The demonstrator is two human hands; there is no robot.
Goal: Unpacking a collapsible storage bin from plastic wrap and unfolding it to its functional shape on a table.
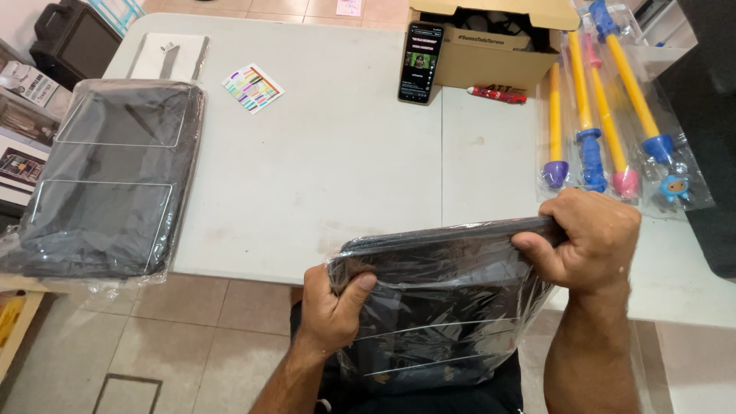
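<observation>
From the head camera, both hands grip a dark flat case sealed in a clear plastic bag (441, 307), held upright over the lap just off the near edge of the white table (322, 176). The left hand (331, 310) is clenched on the bag's upper left corner, thumb pressed across the plastic; the right hand (594, 241) is fisted around the upper right corner, which rests at the table's near edge. At the table's left edge lies a stack of similar bagged dark cases (107, 180), overhanging the near left corner. A colourful sticker sheet (253, 87) sits toward the far left. At the far edge a phone (420, 63) leans against a cardboard box (491, 46), with a red marker (498, 94) beside it. Bagged yellow toy pumps (606, 123) lie along the right edge, just beyond the right hand.
</observation>
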